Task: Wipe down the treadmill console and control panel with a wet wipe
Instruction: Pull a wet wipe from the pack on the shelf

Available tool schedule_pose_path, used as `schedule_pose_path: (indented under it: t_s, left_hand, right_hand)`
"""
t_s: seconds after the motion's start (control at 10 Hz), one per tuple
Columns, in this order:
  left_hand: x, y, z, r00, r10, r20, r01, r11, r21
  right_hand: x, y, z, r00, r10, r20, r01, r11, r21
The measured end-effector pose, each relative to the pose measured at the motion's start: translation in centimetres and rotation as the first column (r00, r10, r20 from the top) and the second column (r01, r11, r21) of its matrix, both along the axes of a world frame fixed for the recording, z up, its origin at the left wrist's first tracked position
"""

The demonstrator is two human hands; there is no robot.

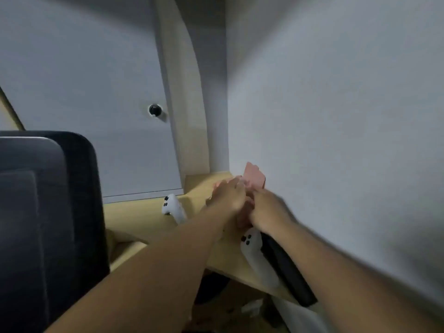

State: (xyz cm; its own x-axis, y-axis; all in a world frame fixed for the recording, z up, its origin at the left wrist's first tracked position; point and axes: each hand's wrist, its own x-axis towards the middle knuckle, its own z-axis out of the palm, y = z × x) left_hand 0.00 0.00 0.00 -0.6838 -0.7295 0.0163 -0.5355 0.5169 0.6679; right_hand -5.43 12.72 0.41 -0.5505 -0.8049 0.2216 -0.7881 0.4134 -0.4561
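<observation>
A pink wet-wipe pack (253, 179) lies on a light wooden shelf (141, 216) against the white wall. My left hand (228, 195) reaches over the pack, its fingertips at the pack's top. My right hand (266, 210) grips the pack's near end with curled fingers. Both hands are blurred, so the exact hold of the left fingers is unclear. The dark curved treadmill console (48, 212) fills the lower left.
Two white handheld controllers (173, 207) (254, 251) lie on the shelf. A flat black device (288, 272) leans along the wall at the right. A grey cabinet door with a black knob (155, 109) stands behind. The white wall (336, 116) closes the right side.
</observation>
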Motion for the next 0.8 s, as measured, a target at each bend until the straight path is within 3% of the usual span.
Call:
schedule_pose_path:
  t_s: [0.1,0.2,0.3,0.4,0.5,0.6,0.7,0.8]
  left_hand:
    - [-1.7,-0.7,-0.2,1.000,-0.013,0.011,0.012,0.998,0.062]
    - [-2.8,-1.8,-0.1,1.000,-0.014,0.024,0.011,0.990,0.143]
    - [-2.5,-2.3,0.3,0.994,0.103,-0.036,-0.096,0.984,0.149]
    - [-0.9,0.8,5.0,0.969,0.161,-0.187,-0.117,0.967,0.227]
    - [-0.1,2.2,8.8,0.887,0.247,-0.391,-0.176,0.962,0.209]
    - [1.3,3.8,12.9,0.815,0.217,-0.537,-0.114,0.969,0.218]
    - [2.8,4.9,16.1,0.843,0.136,-0.521,-0.044,0.982,0.186]
    - [4.3,4.9,17.5,0.903,0.137,-0.406,-0.080,0.985,0.154]
  right_hand:
    - [-1.5,-2.2,-1.3,0.995,-0.024,0.099,0.030,0.998,-0.051]
    - [-2.4,-3.5,-1.7,0.999,-0.010,0.044,0.010,1.000,0.008]
    - [-2.6,-3.8,-1.8,1.000,-0.020,-0.002,0.020,1.000,-0.013]
    - [-1.3,-3.0,0.7,0.995,-0.038,0.094,0.054,0.982,-0.183]
    - [-0.3,-1.1,4.2,0.988,-0.123,0.097,0.151,0.907,-0.394]
    - [0.4,1.0,8.3,0.958,-0.152,0.242,0.251,0.850,-0.463]
    - [1.1,2.2,11.0,0.955,-0.137,0.262,0.226,0.909,-0.349]
    - [1.7,2.5,10.6,0.958,-0.135,0.254,0.176,0.973,-0.147]
